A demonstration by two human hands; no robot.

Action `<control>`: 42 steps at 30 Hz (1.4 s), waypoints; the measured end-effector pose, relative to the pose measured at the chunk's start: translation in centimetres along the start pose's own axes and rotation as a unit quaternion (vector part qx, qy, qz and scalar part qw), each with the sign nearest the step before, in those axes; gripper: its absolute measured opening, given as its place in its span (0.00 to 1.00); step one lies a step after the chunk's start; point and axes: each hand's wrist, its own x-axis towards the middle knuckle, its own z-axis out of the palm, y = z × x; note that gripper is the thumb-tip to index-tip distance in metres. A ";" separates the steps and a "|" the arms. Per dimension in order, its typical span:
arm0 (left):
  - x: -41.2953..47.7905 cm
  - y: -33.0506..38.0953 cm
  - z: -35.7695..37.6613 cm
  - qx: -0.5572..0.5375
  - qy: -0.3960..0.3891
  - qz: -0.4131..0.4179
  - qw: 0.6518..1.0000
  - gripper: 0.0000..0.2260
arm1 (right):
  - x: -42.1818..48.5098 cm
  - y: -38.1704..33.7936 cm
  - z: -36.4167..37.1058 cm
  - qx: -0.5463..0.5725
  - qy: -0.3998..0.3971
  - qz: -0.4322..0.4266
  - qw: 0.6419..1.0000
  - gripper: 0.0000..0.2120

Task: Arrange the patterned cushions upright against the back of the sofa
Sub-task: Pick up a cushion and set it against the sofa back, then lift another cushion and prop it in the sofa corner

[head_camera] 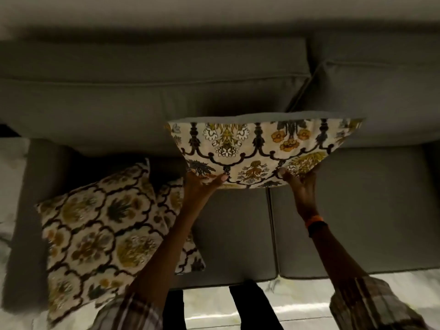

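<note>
A cream cushion with a dark lattice and yellow-orange flowers is held up in front of the grey sofa back, its top edge close to the back cushions. My left hand grips its lower left edge and my right hand grips its lower right edge. A second patterned cushion lies flat on the left seat. Another patterned cushion peeks out beneath it, mostly hidden by my left arm.
The grey seat cushions stretch across the middle and right, split by a seam. The left armrest stands beside the flat cushions. Pale marble floor and my dark-trousered legs show below the sofa's front edge.
</note>
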 end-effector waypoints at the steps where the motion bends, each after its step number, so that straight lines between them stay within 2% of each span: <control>1: 1.2 -0.7 1.4 0.002 -0.028 -0.010 1.000 0.50 | 1.2 1.6 -1.1 0.005 -0.012 0.019 1.000 0.53; 3: 3.2 -1.7 4.7 0.002 -0.082 -0.032 0.996 0.43 | 3.9 4.6 -3.3 -0.006 -0.036 0.053 0.998 0.53; 6: 5.2 -2.3 9.0 0.002 -0.114 -0.038 0.993 0.37 | 7.4 7.3 -5.2 -0.019 -0.054 0.067 0.996 0.42; 8: 6.3 -2.6 11.0 -0.009 -0.083 -0.030 0.996 0.40 | 9.7 7.9 -6.0 -0.030 -0.039 0.059 0.997 0.42; 10: 6.3 -2.7 11.8 -0.020 -0.062 -0.044 0.997 0.45 | 11.0 8.2 -6.7 -0.030 -0.032 0.050 0.998 0.46; 13: 5.7 -3.5 12.2 -0.030 -0.056 -0.057 0.996 0.47 | 11.3 8.1 -7.2 -0.030 0.004 0.051 0.998 0.48; 18: 5.3 -2.4 12.5 -0.015 -0.026 -0.035 0.999 0.47 | 8.8 8.9 -5.8 -0.073 0.043 0.096 0.992 0.50; 21: 4.7 -2.7 11.3 0.020 -0.005 -0.037 0.999 0.56 | 5.1 8.6 -2.6 -0.121 0.060 0.161 0.978 0.51; 23: 3.4 -2.8 9.4 0.075 0.023 -0.061 0.995 0.57 | 2.0 8.1 0.5 -0.163 0.010 0.179 0.970 0.48; 25: 1.3 -3.1 6.6 0.167 0.053 -0.093 0.980 0.50 | -1.0 7.4 4.2 -0.215 -0.074 0.148 0.963 0.46; 28: -2.8 -5.0 0.8 0.286 0.110 -0.048 0.951 0.40 | -5.4 6.0 10.3 -0.271 -0.201 0.084 0.938 0.45; 31: -6.6 -8.4 -7.2 0.334 0.153 -0.033 0.930 0.37 | -9.5 4.1 16.9 -0.269 -0.286 0.065 0.917 0.41; 35: -10.3 -13.7 -19.3 0.321 0.248 -0.052 0.913 0.38 | -13.6 3.2 25.6 -0.236 -0.351 0.070 0.903 0.42; 39: -11.9 -18.4 -28.8 0.203 0.289 -0.116 0.928 0.44 | -15.3 3.8 32.8 -0.175 -0.372 0.125 0.903 0.44; 41: -11.7 -20.3 -32.2 0.163 0.305 -0.137 0.928 0.45 | -15.0 5.0 35.2 -0.159 -0.367 0.152 0.904 0.48; 42: -11.3 -21.2 -33.6 0.139 0.307 -0.158 0.928 0.45 | -14.6 5.8 36.1 -0.148 -0.367 0.169 0.903 0.47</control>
